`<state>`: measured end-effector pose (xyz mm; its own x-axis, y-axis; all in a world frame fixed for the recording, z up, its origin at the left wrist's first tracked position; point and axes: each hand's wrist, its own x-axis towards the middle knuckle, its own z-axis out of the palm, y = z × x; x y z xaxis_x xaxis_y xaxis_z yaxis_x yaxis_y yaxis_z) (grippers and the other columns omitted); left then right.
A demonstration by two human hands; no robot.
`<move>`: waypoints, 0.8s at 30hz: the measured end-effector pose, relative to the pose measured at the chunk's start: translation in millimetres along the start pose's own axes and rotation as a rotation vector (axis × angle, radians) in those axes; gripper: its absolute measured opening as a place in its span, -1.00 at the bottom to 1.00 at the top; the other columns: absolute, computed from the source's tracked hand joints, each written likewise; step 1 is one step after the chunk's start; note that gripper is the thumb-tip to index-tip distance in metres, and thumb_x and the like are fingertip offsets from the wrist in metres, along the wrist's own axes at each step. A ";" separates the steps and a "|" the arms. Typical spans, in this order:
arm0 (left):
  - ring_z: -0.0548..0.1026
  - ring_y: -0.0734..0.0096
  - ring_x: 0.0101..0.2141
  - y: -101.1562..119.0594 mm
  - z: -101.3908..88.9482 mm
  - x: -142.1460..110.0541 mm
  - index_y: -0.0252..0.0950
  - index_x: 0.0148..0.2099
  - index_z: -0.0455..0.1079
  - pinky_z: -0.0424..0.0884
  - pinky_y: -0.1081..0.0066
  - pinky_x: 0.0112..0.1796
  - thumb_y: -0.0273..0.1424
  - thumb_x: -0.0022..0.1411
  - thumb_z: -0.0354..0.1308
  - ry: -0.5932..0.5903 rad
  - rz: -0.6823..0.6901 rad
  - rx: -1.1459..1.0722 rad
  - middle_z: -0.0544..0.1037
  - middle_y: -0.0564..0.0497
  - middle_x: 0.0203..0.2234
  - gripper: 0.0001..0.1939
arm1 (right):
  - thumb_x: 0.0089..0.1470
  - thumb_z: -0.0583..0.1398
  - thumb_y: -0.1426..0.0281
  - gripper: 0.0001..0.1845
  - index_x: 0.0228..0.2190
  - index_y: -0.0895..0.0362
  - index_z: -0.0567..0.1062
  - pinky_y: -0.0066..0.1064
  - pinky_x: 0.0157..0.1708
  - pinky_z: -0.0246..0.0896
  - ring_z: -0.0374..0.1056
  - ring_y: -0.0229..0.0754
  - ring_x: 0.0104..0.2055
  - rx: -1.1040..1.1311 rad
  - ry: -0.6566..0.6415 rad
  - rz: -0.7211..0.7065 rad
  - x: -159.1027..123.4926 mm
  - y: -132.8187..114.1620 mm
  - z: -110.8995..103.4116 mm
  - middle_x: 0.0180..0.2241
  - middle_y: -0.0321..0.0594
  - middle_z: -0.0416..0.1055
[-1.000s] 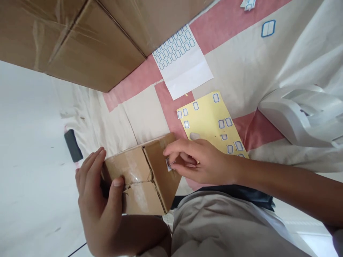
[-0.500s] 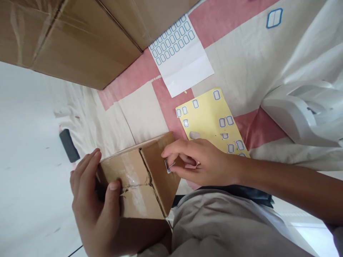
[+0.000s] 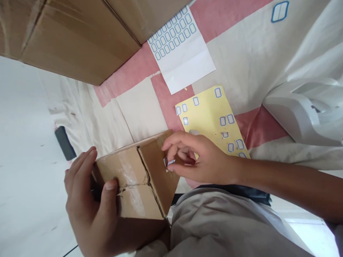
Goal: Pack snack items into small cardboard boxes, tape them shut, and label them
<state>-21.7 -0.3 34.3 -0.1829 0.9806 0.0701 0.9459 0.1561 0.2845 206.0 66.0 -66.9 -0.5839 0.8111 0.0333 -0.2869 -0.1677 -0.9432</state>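
Note:
A small brown cardboard box [image 3: 157, 167] stands tilted in front of me, with clear tape across its torn top seam. My left hand [image 3: 89, 200] is wrapped around the box's left end, thumb on top and fingers along the far side. At the box's right face, my right hand [image 3: 199, 155] pinches a small blue-bordered sticker [image 3: 170, 162] between thumb and fingers. The sticker's edge is lifted and bent, and part of it lies against the cardboard. My fingers partly cover it.
A yellow sheet [image 3: 207, 110] with scattered blue-bordered stickers lies beyond my right hand. Behind it is a white sticker sheet [image 3: 184, 71]. Large cartons [image 3: 80, 46] stand at the upper left. A white plastic object [image 3: 302, 114] sits at right, a black block [image 3: 65, 142] at left.
The pinched sticker has come further up from the box face and folded over. My left hand and the box have shifted slightly left in view.

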 end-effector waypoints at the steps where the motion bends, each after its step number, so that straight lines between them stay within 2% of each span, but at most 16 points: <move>1: 0.26 0.00 0.31 0.1 0.0 0.1 -0.12 0.39 0.23 0.09 -0.03 0.35 -0.17 0.38 0.06 -0.001 -0.002 -0.001 0.36 -0.03 0.30 -0.42 | 0.11 0.26 0.55 -0.66 -0.08 0.11 0.37 -0.57 -0.52 0.09 0.06 -0.46 -0.55 -0.003 -0.002 -0.004 0.1 -0.1 -0.1 -0.32 -0.36 0.48; 9: 0.29 -0.06 0.30 -5.4 -0.7 0.5 -0.13 0.38 0.27 0.13 -0.09 0.32 -0.17 0.33 0.11 0.010 0.022 -0.035 0.38 -0.08 0.27 -0.40 | 0.13 0.23 0.56 -0.67 -0.06 0.12 0.39 -0.58 -0.51 0.11 0.06 -0.46 -0.56 -0.037 -0.059 -0.051 0.3 -0.2 -4.2 -0.30 -0.36 0.48; 24: 0.28 -0.08 0.30 -6.5 1.0 -0.3 -0.13 0.38 0.27 0.13 -0.15 0.32 -0.20 0.33 0.11 0.018 0.033 -0.041 0.38 -0.09 0.28 -0.40 | 0.17 0.19 0.62 -0.67 -0.05 0.10 0.42 -0.58 -0.45 0.12 0.13 -0.46 -0.52 -0.167 -0.106 -0.123 1.2 -1.0 -10.0 -0.26 -0.34 0.53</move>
<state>-27.4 -1.5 31.5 -0.1567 0.9829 0.0971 0.9399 0.1182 0.3203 213.2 72.8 -69.3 -0.6315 0.7546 0.1781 -0.2368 0.0311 -0.9711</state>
